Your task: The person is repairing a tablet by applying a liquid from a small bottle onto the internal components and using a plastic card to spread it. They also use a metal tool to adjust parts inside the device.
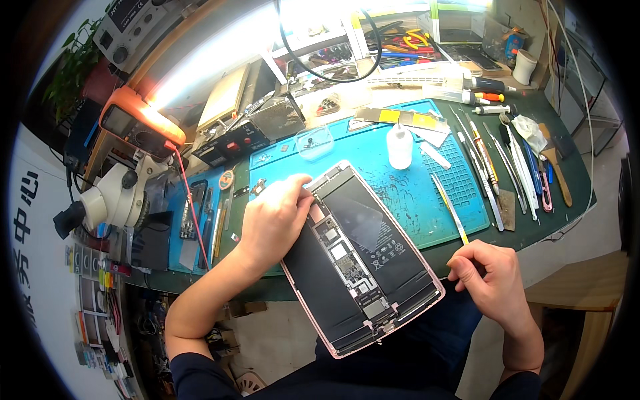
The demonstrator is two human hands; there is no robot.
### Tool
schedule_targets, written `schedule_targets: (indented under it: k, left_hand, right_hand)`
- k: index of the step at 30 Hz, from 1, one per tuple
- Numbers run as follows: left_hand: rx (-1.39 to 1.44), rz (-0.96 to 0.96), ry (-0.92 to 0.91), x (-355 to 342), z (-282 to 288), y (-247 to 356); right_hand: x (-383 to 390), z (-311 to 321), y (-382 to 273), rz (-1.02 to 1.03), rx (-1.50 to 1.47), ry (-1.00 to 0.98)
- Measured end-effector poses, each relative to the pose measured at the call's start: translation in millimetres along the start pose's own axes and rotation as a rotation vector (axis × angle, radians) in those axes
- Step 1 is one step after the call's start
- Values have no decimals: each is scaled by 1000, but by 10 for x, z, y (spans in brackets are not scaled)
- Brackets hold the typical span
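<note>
An opened tablet point(364, 230) with a pink rim lies tilted at the bench's near edge, its lower part over my lap. Black batteries and a long circuit board point(347, 263) are exposed inside it. My left hand point(277, 213) is closed at the tablet's upper left edge, with thumb and index finger by the top end of the board. To the right of the tablet, apart from it, my right hand point(490, 277) has its fingers curled into a pinch. Whatever they hold, if anything, is hidden. A slim yellow-ended tool point(450, 208) lies just beyond that hand's knuckles.
A blue work mat point(407, 213) carries a white bottle point(399, 147) and a clear parts box point(315, 143). Tweezers, brushes and other hand tools point(513, 167) lie at right. At left stand an orange multimeter point(137, 123) and a white microscope point(110, 193).
</note>
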State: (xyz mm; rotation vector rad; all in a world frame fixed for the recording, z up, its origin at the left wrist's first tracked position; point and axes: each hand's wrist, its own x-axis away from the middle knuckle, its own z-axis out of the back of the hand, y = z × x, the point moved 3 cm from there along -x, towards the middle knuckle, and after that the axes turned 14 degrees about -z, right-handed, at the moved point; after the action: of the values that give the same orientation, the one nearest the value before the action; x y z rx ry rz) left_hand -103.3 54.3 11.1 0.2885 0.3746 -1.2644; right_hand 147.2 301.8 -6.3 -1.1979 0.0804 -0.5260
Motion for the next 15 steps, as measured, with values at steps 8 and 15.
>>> schedule_targets:
  k: [8, 15]
  left_hand:
    - [-131, -14, 1, -70, -22, 131]
    - [-190, -3, -30, -92, -46, 173]
  right_hand:
    - [6, -6, 15, 2, -8, 7]
    - [3, 0, 26, 5, -10, 8]
